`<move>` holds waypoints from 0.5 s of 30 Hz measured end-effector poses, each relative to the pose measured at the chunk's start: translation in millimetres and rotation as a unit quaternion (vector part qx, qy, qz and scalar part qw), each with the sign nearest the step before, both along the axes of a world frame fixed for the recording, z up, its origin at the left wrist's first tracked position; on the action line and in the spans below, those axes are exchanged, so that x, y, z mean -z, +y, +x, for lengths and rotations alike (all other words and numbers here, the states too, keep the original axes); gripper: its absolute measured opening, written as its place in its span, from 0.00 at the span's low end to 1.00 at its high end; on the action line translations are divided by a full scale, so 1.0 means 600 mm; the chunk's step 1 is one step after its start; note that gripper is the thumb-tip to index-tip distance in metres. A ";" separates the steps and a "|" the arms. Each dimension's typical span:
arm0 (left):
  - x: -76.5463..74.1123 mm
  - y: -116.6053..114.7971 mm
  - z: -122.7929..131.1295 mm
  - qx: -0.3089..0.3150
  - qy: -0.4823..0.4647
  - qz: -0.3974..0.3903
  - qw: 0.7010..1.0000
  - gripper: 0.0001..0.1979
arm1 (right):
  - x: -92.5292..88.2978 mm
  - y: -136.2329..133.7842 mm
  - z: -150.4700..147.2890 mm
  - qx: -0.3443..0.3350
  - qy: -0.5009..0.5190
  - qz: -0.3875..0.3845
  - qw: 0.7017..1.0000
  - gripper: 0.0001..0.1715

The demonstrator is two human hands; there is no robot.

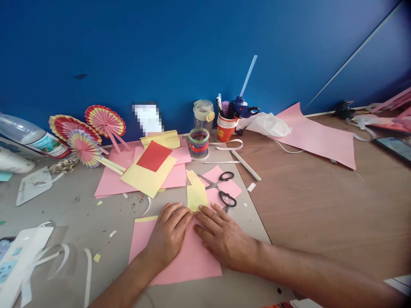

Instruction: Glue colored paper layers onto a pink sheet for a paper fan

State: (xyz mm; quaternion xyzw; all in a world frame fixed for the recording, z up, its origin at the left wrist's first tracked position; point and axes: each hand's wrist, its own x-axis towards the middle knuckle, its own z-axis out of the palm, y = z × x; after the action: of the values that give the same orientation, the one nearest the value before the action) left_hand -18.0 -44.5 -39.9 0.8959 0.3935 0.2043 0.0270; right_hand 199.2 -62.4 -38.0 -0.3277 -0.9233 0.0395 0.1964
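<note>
Left hand (170, 233) and right hand (224, 239) rest with bent fingers on the far edge of the pink sheet (189, 266) on the table (109, 252), grip indeterminate; uneven pressure may skew it, and a forward slip could strike the scissors (215, 185).

To your right hand's (220, 233) right, you have wide room over the brown tabletop (321, 205). Ahead, the scissors (216, 185) block a low path; the clear jar (205, 112) and red cup (224, 133) stand farther back. White strips (87, 273) litter your left hand's (170, 231) left side.
</note>
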 end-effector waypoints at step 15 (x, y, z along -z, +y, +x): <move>0.000 -0.028 -0.016 -0.003 0.071 0.025 0.997 0.18 | -0.009 -0.001 0.005 0.005 0.004 0.006 1.000 0.12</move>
State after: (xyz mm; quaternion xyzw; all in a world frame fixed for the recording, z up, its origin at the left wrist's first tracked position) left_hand -27.6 -61.1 -40.0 0.9072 0.3921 0.1505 -0.0241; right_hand 202.1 -63.2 -32.4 -0.3307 -0.9212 0.0341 0.2021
